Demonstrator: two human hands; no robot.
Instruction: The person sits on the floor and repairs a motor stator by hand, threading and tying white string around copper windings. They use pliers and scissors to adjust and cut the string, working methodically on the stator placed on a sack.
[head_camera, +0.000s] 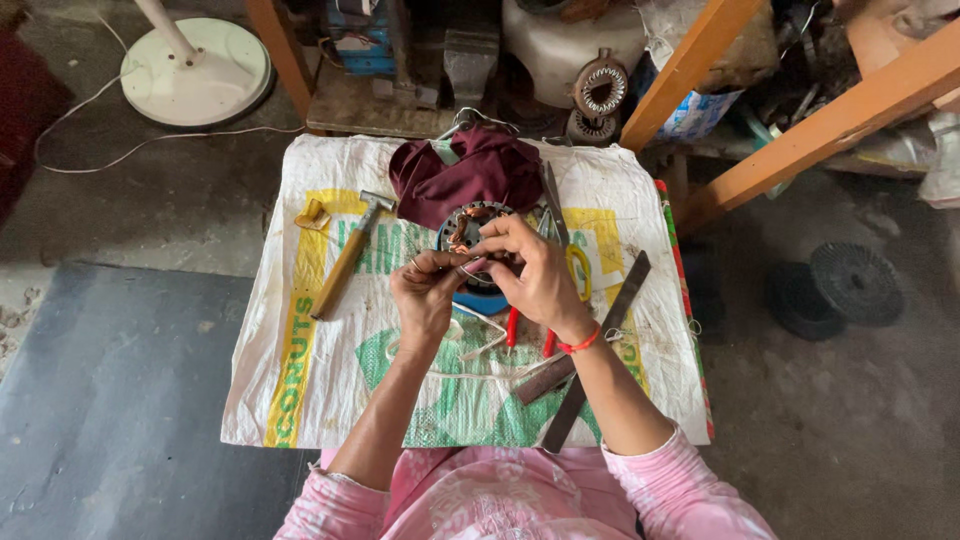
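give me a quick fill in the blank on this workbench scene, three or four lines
1. Both hands, the left hand and the right hand, work at a round motor stator with ____ -coloured wire windings.
2. The hammer with the wooden handle lies to the ____ of the hands.
3. The dark red cloth lies on the ____ side of the stator.
4. The right wrist wears a ____ band.

Missing words: copper; left; far; red
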